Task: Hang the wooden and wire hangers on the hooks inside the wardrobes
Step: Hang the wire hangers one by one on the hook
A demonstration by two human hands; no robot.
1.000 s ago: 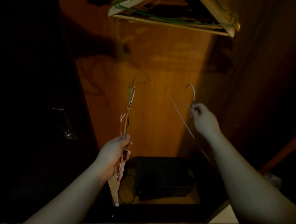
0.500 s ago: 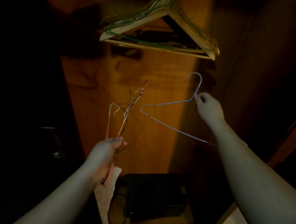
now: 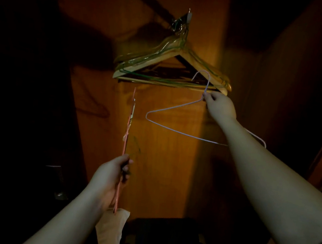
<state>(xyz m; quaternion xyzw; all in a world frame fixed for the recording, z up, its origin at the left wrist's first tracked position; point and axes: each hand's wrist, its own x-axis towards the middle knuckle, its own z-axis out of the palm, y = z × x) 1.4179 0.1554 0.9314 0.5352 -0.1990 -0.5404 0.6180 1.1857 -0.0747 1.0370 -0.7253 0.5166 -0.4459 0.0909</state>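
Inside the dim wardrobe, wooden hangers (image 3: 185, 58) draped with green wire hangers hang from a hook (image 3: 188, 17) on the back wall. My right hand (image 3: 220, 106) pinches the neck of a pale lilac wire hanger (image 3: 175, 131), its hook raised just in front of the wooden hangers' lower right corner. My left hand (image 3: 110, 178) grips a bunch of pink and other wire hangers (image 3: 128, 125), seen edge-on and standing upright, below and left of the hanging ones.
A dark box (image 3: 169, 239) with a cable sits on the wardrobe floor. A pale bag or cloth (image 3: 110, 227) hangs below my left hand. A dark door (image 3: 32, 125) with a metal handle (image 3: 54, 166) stands at the left; the wardrobe's side panel (image 3: 302, 99) is at the right.
The view has tilted upward, bringing the hook into sight. My right hand has lifted the lilac hanger closer to the wooden hangers. The left bunch has turned edge-on.
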